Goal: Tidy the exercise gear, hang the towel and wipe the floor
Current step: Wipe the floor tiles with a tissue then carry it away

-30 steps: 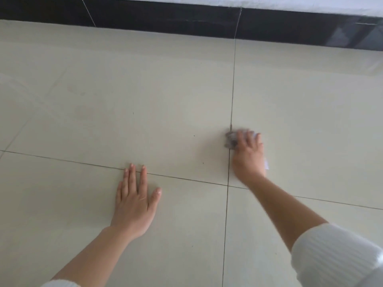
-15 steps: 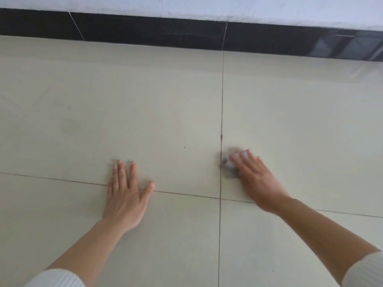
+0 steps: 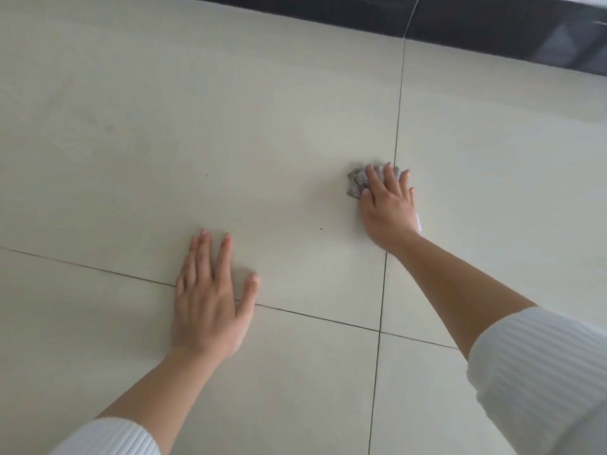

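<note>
Hands both flat: my left hand [image 3: 210, 300], empty and straight-fingered, props me on the near pale cream tiled floor [image 3: 295, 126], while my right hand [image 3: 389, 205], farther right, presses the crumpled grey rag [image 3: 356, 182] under straight fingers beside a dark grout line [image 3: 399, 110] to scrub.

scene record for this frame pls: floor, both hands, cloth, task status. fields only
floor: cream tiles, dark grout lines
skirting: dark strip along the far edge
left hand: flat on the floor, fingers straight, holds nothing
right hand: fingers straight, pressing the cloth onto the floor
cloth: grey, crumpled, mostly hidden under the right hand
task status: floor wipe under way; no exercise gear or towel in view
</note>
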A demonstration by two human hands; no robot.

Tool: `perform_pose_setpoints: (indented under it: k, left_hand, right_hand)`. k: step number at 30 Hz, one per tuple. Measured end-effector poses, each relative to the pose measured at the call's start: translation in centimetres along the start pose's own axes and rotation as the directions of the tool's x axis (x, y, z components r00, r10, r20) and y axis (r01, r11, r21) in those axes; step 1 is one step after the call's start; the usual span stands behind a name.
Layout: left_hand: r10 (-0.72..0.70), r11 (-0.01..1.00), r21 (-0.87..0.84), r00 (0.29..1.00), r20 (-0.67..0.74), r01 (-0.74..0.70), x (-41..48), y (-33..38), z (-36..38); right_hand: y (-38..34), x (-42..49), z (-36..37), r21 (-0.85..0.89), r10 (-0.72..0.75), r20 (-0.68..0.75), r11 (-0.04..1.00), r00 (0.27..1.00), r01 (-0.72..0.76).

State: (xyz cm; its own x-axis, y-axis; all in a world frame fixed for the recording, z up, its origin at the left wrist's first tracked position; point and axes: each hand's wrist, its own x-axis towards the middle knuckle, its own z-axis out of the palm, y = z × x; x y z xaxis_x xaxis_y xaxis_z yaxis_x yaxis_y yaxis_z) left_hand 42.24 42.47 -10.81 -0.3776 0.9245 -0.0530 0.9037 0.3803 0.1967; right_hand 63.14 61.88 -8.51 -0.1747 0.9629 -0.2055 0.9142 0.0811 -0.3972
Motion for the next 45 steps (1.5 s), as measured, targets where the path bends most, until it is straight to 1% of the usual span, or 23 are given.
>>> perform_pose_setpoints:
  k: [2,4,6,8,10,15,20,23,26,29,31,32,33,35,36,37,39,40,41,42,43,44,45]
  left_hand:
    - [-0.01,1.0,-0.002,1.0,0.012,0.01,-0.1,0.1,-0.2]
    - [-0.01,1.0,-0.002,1.0,0.024,0.01,-0.2,0.1,-0.4]
    - [0.0,1.0,0.001,0.999,0.049,0.0,-0.1,0.1,-0.5]
    - [0.001,1.0,0.0,0.997,0.081,-0.001,0.1,0.2,-0.6]
    - [0.002,1.0,-0.007,0.994,0.111,-0.002,0.2,0.2,-0.8]
    - [0.015,1.0,-0.015,0.99,0.14,-0.013,0.3,0.1,-1.1]
    - [0.022,1.0,-0.025,0.994,0.107,-0.019,0.3,0.1,-0.7]
    - [0.025,1.0,-0.017,0.996,0.083,-0.024,0.0,-0.1,-0.6]
    - [0.036,0.999,-0.013,0.996,0.078,-0.036,-0.1,-0.2,-0.4]
    - [0.043,0.999,0.01,0.996,0.079,-0.044,0.1,-0.4,-0.5]
    - [0.035,0.999,0.023,0.993,0.11,-0.038,0.4,-0.5,-0.5]
    - [0.017,1.0,0.021,0.992,0.127,-0.02,0.5,-0.6,-0.7]
    - [-0.006,1.0,0.013,0.99,0.141,0.004,0.7,-0.5,-0.8]
    - [-0.058,0.998,-0.012,0.983,0.173,0.061,1.9,0.1,-0.7]
    - [-0.097,0.994,-0.03,0.978,0.182,0.104,2.9,0.6,-0.6]
    - [-0.146,0.987,-0.045,0.973,0.179,0.157,4.1,1.2,-0.5]
    - [-0.259,0.961,-0.053,0.948,0.186,0.272,6.4,2.5,-0.6]
    - [-0.308,0.945,-0.048,0.929,0.206,0.324,7.4,3.0,-0.7]
    - [-0.338,0.933,-0.043,0.912,0.232,0.357,8.0,3.4,-0.7]
    - [-0.349,0.928,-0.038,0.899,0.264,0.371,8.2,3.5,-0.9]
    - [-0.347,0.928,-0.033,0.89,0.295,0.372,8.3,3.5,-1.1]
    - [-0.341,0.93,-0.026,0.884,0.319,0.368,8.2,3.4,-1.3]
    - [-0.335,0.932,-0.02,0.881,0.333,0.362,8.2,3.4,-1.4]
  right_hand:
    - [-2.7,-2.2,1.5,-0.004,-0.153,0.061,0.988,0.986,0.153]
    - [-4.0,-5.2,2.8,-0.036,-0.288,0.101,0.956,0.952,0.293]
    - [-4.3,-8.2,3.4,-0.061,-0.339,0.17,0.934,0.925,0.353]
    - [-4.6,-11.2,3.8,-0.063,-0.329,0.238,0.934,0.914,0.352]
    - [-5.1,-13.9,4.1,-0.079,-0.294,0.262,0.943,0.919,0.324]
    - [-4.8,-15.9,5.0,-0.24,-0.258,0.209,0.922,0.943,0.305]
    - [-1.9,-8.7,2.2,-0.233,-0.191,0.163,0.946,0.968,0.226]
    - [0.5,-2.1,-0.2,-0.253,-0.158,0.128,0.949,0.979,0.186]
    - [2.1,5.0,-1.9,-0.231,-0.089,0.073,0.968,0.993,0.103]
    - [1.3,10.8,-2.4,-0.199,0.018,0.011,0.98,1.0,-0.016]
    - [-0.4,12.4,-2.0,-0.135,0.12,-0.031,0.983,0.992,-0.123]
    - [-1.4,12.2,-1.6,-0.102,0.134,-0.041,0.985,0.99,-0.138]
    - [-2.4,11.5,-0.9,-0.087,0.087,-0.046,0.992,0.995,-0.09]
    - [-3.1,8.5,0.6,-0.102,-0.156,-0.019,0.983,0.988,0.153]
    - [-2.9,6.4,1.1,-0.111,-0.317,0.015,0.942,0.948,0.317]
    - [-2.3,4.3,1.3,-0.111,-0.469,0.091,0.872,0.878,0.477]
    - [0.2,1.2,0.6,-0.056,-0.691,0.295,0.677,0.659,0.734]
    - [1.9,0.7,-0.1,-0.025,-0.747,0.371,0.586,0.552,0.81]
    - [3.6,1.1,-0.8,-0.023,-0.778,0.401,0.519,0.484,0.854]
    - [5.2,2.2,-1.4,-0.05,-0.789,0.386,0.499,0.477,0.865]
    - [6.3,3.7,-2.0,-0.101,-0.776,0.329,0.538,0.538,0.837]
    - [7.2,5.6,-2.7,-0.158,-0.715,0.242,0.638,0.657,0.753]
    - [7.7,7.7,-3.5,-0.185,-0.603,0.15,0.761,0.784,0.621]
